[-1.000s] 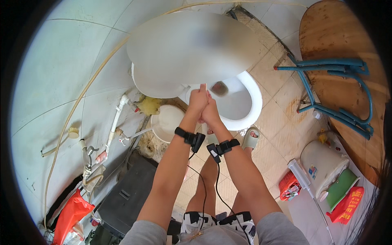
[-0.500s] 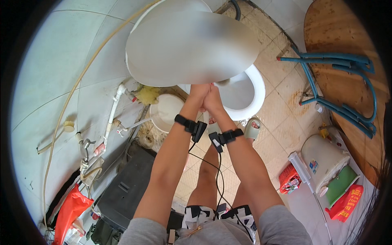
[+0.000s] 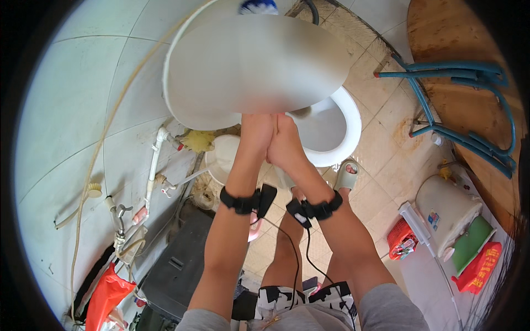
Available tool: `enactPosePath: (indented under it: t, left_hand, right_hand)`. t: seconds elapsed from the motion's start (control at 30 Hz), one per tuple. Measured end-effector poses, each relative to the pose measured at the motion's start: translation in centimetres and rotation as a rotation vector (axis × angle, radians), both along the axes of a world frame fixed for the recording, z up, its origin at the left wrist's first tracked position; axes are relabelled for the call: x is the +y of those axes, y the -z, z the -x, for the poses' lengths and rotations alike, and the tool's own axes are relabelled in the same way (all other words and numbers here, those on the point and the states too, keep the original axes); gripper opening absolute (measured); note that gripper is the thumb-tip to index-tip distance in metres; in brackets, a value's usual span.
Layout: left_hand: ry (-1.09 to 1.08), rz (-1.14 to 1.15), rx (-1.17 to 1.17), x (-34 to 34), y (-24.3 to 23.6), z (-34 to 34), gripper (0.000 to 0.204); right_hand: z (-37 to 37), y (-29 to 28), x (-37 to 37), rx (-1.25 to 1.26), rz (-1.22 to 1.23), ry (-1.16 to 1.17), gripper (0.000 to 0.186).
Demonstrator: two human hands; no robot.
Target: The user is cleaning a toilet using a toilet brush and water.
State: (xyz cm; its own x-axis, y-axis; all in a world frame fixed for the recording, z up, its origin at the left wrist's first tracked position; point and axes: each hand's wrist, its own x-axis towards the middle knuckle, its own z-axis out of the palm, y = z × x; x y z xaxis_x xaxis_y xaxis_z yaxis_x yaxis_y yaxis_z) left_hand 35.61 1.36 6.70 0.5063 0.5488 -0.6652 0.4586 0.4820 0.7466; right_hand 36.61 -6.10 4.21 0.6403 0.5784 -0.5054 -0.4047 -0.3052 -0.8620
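My left hand [image 3: 257,131] and my right hand [image 3: 286,139] are pressed together, one against the other, in front of the white toilet bowl [image 3: 349,135]. Both look curled closed. A large blurred patch covers most of the fingers, so whatever they grip cannot be made out. Beyond the patch, at the top edge, part of a blue and white object [image 3: 258,6] shows. A white rounded surface [image 3: 212,122] rises left of the hands, largely lost in the blur. Each wrist carries a black strap with a cable.
A white bucket [image 3: 221,161] stands left of my arms, beneath wall pipes and a tap [image 3: 168,187]. Yellow mesh [image 3: 197,141] hangs there. On the right are a folded blue-legged table [image 3: 441,74], a pale bin [image 3: 447,212] and a red basket [image 3: 402,240].
Both hands have shifted slightly left and look larger, with the forearms spread a little wider. The blue and white object has come into view at the top. The whole view has tilted slightly.
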Motion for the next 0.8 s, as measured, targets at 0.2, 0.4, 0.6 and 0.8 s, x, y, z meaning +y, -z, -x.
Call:
enactPosePath:
  t: [0.2, 0.4, 0.6, 0.8]
  left_hand:
    - [-0.167, -0.059, -0.069, -0.4, -2.8, 4.2, 0.052]
    - [-0.190, -0.073, 0.034, -1.4, -3.9, 11.1, 0.047]
    - [-0.309, 0.036, 0.226, -6.0, 5.9, 16.4, 0.057]
    - [-0.229, 0.082, 0.191, -6.5, 6.5, 14.7, 0.052]
  right_hand:
    - [4.6, -2.7, 0.5, -0.148, -0.124, 0.073, 0.040]
    - [8.9, -4.5, -1.5, 0.016, -0.142, -0.175, 0.036]
    - [15.4, 4.7, -5.7, 0.119, 0.006, -0.168, 0.040]
    - [13.0, 4.2, -6.5, 0.174, 0.140, -0.168, 0.043]
